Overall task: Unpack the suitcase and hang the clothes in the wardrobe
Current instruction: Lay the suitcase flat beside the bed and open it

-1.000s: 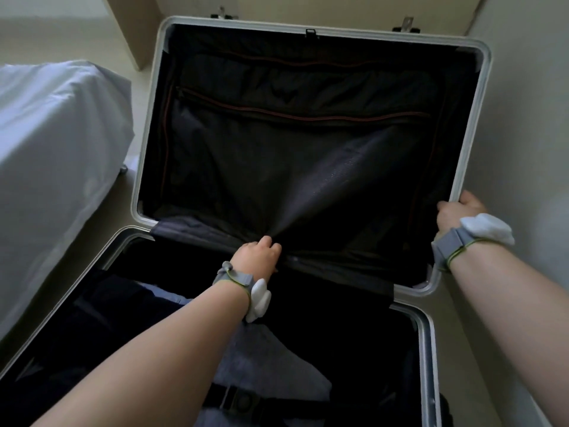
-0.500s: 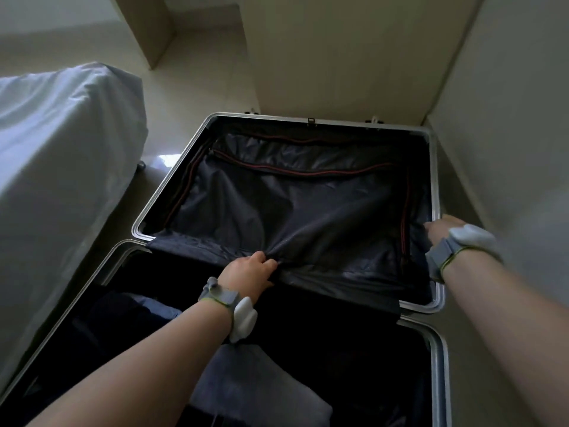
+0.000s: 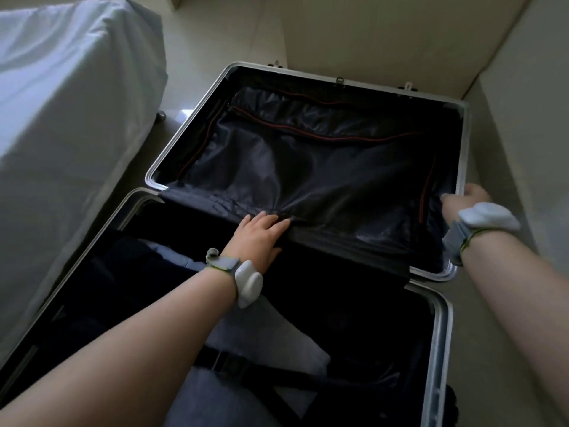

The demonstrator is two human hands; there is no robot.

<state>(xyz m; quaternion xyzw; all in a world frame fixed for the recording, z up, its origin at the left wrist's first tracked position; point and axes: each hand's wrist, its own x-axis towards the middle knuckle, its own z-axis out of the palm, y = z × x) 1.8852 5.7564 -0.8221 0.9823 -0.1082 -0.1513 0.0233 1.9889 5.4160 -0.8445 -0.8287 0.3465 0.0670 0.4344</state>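
Head view. The suitcase point(image 3: 442, 334) is lying open on the floor point(image 3: 197, 53), with its lid point(image 3: 462, 143) tilting back beyond both hands.

The left hand point(image 3: 258, 234) is resting palm down on the dark lining point(image 3: 308, 167) at the hinge line. Its fingers are lying nearly straight and together, and the thumb is spreading to the side. The fabric is puckering just at the fingertips. No pinch is showing, and the hand is holding nothing.

The right hand point(image 3: 468, 197) is gripping the lid at its right rim. One digit is showing inside the rim while the knuckles are sitting outside it. The hand is blurred, so the finer finger placement cannot be told.

The clothes point(image 3: 277, 337) are lying in the near half of the suitcase, below the left wrist. They include pale grey fabric and darker pieces to the left of the forearm. A black strap point(image 3: 237, 363) with a buckle is crossing over them.

A white wristband point(image 3: 248, 283) is sitting on the left wrist, and a similar band point(image 3: 488, 217) is on the right.

A bed point(image 3: 61, 103) under a white sheet is standing to the left of the left arm. A beige panel point(image 3: 369, 35) is rising beyond the lid.
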